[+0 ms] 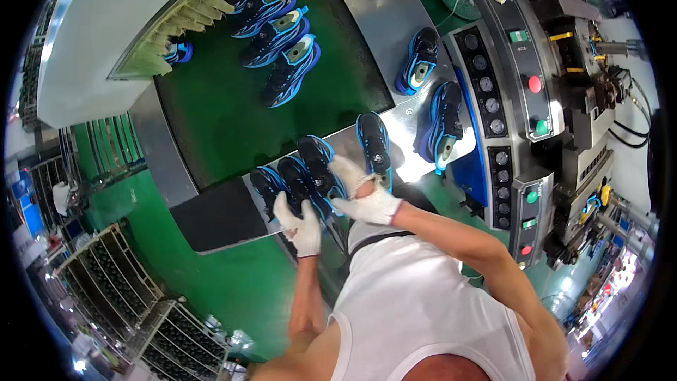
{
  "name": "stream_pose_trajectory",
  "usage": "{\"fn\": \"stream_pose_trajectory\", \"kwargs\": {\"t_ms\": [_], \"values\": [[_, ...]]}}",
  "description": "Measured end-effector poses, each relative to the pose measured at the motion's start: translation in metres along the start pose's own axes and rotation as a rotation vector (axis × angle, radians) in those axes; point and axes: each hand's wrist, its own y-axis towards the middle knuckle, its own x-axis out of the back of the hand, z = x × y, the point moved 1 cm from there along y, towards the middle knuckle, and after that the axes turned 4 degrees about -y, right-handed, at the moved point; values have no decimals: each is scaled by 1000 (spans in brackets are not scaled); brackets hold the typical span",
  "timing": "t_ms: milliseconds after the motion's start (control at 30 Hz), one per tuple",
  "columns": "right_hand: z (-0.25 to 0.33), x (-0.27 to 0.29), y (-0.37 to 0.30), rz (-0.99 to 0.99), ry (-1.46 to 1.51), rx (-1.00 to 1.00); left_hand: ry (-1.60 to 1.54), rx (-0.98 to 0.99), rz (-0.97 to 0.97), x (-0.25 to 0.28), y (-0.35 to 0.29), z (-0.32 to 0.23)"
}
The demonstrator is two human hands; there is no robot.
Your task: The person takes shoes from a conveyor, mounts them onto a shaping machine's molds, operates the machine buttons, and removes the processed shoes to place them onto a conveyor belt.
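White gloves with bare fingertips cover both my hands. My left hand (302, 230) has its thumb and fingers apart, close to the heels of a black and blue sneaker (266, 185) and a second sneaker (295, 176) on the near ledge. My right hand (370, 201) spreads its fingers beside a third sneaker (319, 161), overlapping its heel side; whether it touches the shoe I cannot tell. To the right of that lies another sneaker (372, 142), its lower end near my right fingers. Neither hand visibly holds anything.
Several sneakers (293, 74) lie on the green conveyor belt (226, 123) by a fringed curtain (204, 10) on the machine hood. Two more, one sneaker (421, 63) and another sneaker (444, 123), rest on metal at right beside a control panel (518, 63). Racks (109, 275) stand lower left.
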Motion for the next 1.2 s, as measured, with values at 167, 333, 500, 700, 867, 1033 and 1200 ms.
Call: {"fn": "stream_pose_trajectory", "kwargs": {"t_ms": [167,333,500,700,867,1033,1200], "values": [[-3,-77,53,227,-413,-72,84,-83,64,-31,7,25],[-22,-92,52,98,-308,-125,83,-51,126,-27,23,22],[-30,-76,42,-43,-67,-278,18,-106,165,-23,61,17],[-31,-6,18,-217,332,-366,-43,-257,290,4,94,-51],[5,70,-49,-400,581,-304,-43,-418,408,22,100,-141],[55,91,-155,-716,646,-237,-24,-833,690,37,65,-227],[117,50,-254,-1173,643,-310,-77,-1162,1047,40,-21,-297]]}}
